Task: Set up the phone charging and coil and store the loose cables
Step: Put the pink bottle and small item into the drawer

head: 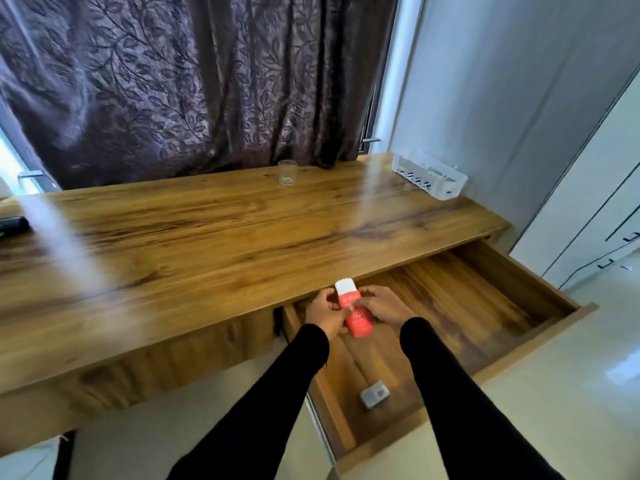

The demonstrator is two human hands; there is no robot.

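Observation:
I hold a small red bottle with a white cap (pixel 353 311) in both hands above the open wooden drawer (pixel 485 306). My left hand (pixel 325 311) grips its left side near the cap. My right hand (pixel 384 308) curls round its right side. A small grey adapter-like block (pixel 374 394) lies on the drawer floor near the front, between my forearms. No cable or phone is clearly visible.
The long wooden desk (pixel 207 230) carries a clear glass (pixel 287 172) by the curtain, a white slotted basket (pixel 431 178) at the back right, and a dark object (pixel 12 225) at the left edge. White cabinets (pixel 595 209) stand to the right.

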